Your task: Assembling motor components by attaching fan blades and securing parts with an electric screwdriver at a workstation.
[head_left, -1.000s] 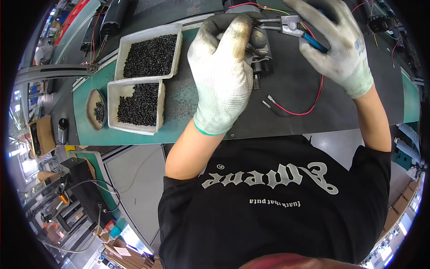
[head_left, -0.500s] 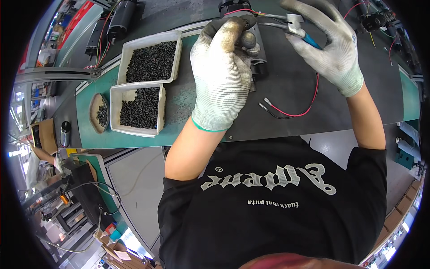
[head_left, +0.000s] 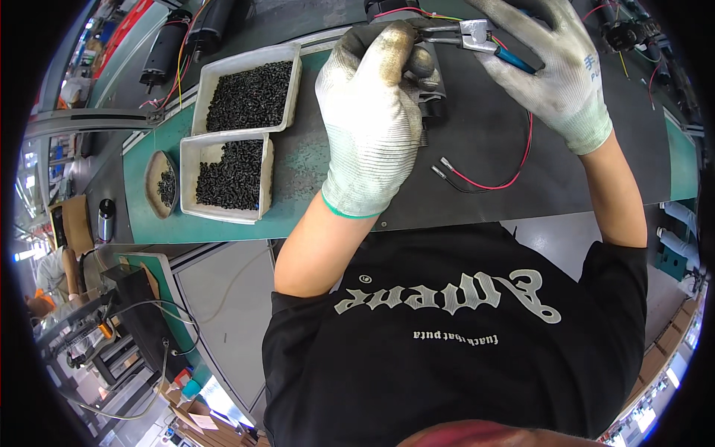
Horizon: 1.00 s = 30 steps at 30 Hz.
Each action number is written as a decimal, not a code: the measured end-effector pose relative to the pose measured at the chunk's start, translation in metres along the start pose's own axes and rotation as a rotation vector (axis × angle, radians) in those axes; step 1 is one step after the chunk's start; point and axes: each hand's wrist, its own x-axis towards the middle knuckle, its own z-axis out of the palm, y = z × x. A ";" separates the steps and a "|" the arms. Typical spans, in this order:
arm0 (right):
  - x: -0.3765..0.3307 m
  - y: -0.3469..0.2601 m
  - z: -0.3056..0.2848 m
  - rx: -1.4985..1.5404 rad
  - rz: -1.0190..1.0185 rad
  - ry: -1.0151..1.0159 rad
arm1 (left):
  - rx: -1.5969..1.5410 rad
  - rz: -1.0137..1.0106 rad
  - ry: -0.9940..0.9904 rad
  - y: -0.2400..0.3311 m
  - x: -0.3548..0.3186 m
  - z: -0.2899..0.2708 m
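Observation:
My left hand (head_left: 376,123), in a white knit glove with dark, soiled fingertips, is closed in a pinch. What lies between its fingertips is hidden. My gloved right hand (head_left: 555,93) holds pliers (head_left: 474,36) with blue handles, its fingers loosely around them. The slim plier jaws point left and reach my left fingertips. Under my left hand stands a grey cylindrical motor (head_left: 438,95), mostly covered by the hand. A red wire (head_left: 527,153) and a black one, with metal terminals on their ends, curve over the dark mat below my right hand.
Two white trays (head_left: 269,175) of small black parts stand left of my left hand, beside a small oval dish (head_left: 154,195) with more small pieces. Other dark motors (head_left: 165,56) with wires lie at the far left. More wired parts (head_left: 629,33) sit at the far right.
The pliers have turned and shifted slightly left, their jaws closer to my left fingertips. My right hand has tilted with them. The left hand has barely moved.

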 end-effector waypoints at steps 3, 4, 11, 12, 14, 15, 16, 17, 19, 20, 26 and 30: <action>0.001 0.000 0.000 -0.020 0.005 -0.024 | 0.023 -0.001 0.006 -0.002 0.001 -0.001; 0.001 0.001 0.000 -0.035 0.000 -0.042 | 0.005 0.002 -0.003 -0.003 0.001 -0.003; 0.010 0.061 0.059 0.056 0.082 0.056 | 0.775 0.025 -0.063 0.021 0.069 0.011; 0.020 0.078 0.074 0.217 0.315 -0.058 | 1.104 0.253 0.066 0.012 0.096 0.001; 0.028 0.117 0.109 0.700 0.848 -0.322 | 1.452 0.344 0.127 -0.021 0.153 -0.032; 0.022 0.130 0.128 1.030 1.139 -0.477 | 1.480 0.197 0.045 -0.034 0.169 -0.050; 0.013 0.130 0.146 1.297 0.982 -0.588 | 1.446 0.133 -0.006 -0.045 0.170 -0.063; 0.005 0.124 0.154 1.481 1.123 -0.486 | 1.455 -0.021 -0.015 -0.046 0.160 -0.054; 0.002 0.098 0.147 1.742 1.231 -0.335 | 1.339 0.036 0.029 -0.057 0.152 -0.051; -0.006 0.096 0.147 1.771 1.183 -0.284 | 1.334 0.055 0.035 -0.055 0.148 -0.039; -0.013 0.066 0.109 1.683 0.991 -0.070 | 1.125 0.006 0.061 -0.027 0.119 -0.014; -0.028 0.018 0.011 1.343 0.481 -0.233 | 0.991 0.456 -0.052 0.027 0.037 0.002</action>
